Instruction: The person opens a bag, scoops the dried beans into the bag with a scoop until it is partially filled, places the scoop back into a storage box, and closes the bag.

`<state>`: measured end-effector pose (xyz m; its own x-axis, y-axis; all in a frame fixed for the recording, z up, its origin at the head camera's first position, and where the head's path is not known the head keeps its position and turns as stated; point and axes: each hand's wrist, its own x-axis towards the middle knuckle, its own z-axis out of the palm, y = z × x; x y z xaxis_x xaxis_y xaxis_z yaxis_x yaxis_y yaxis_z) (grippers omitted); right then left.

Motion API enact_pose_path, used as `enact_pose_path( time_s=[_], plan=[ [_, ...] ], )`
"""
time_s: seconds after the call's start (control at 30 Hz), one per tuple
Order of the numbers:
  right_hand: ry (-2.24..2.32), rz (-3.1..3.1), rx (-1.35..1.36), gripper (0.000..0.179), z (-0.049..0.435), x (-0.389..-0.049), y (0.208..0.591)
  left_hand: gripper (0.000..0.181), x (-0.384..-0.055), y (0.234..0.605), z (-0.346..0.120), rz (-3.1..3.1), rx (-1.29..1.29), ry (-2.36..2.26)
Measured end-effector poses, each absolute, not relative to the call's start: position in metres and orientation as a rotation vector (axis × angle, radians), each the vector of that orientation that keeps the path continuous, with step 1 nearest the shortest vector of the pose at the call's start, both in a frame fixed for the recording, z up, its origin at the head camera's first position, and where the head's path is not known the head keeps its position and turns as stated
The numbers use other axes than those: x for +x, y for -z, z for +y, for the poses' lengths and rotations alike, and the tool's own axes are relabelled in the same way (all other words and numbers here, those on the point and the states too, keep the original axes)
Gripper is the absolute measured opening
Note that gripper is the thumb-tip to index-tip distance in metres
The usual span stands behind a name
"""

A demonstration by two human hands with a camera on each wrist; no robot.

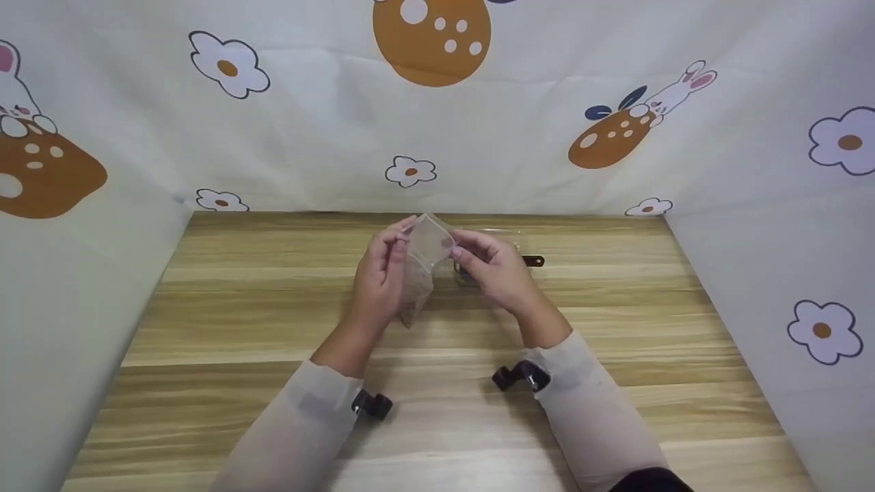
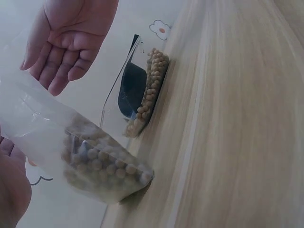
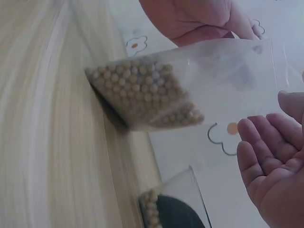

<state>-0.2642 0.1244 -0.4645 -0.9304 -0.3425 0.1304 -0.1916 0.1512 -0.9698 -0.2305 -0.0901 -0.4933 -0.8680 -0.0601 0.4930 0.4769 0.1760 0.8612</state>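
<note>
A clear plastic pouch (image 1: 420, 287) with round tan beans (image 3: 142, 88) in its lower part is held upright between both hands, its mouth spread into a diamond. My left hand (image 1: 383, 273) pinches the left edge of the mouth, thumb along the near side. On the opposite edge, my right hand (image 1: 499, 270) pinches with thumb and forefinger; its other fingers are loosely bent in the right wrist view. The bottom of the pouch is at the tabletop. Behind my right hand, partly hidden, stands a clear box (image 2: 111, 102) with similar beans (image 2: 153, 85) and a dark scoop (image 2: 132, 90).
The scoop's dark handle (image 1: 534, 261) sticks out over the right side of the box. A wood-grain table (image 1: 437, 437) lies under everything. White printed curtains (image 1: 314, 137) rise at its back and sides.
</note>
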Motion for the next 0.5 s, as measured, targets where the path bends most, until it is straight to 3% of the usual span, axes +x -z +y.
enact_pose_path(
  time_s=[0.5],
  plan=[
    [1.977, 2.191, -0.507, 0.042, 0.083, -0.254, 0.457, 0.02, -0.224, 0.491, -0.103, -2.043, -0.375, 1.737]
  ],
)
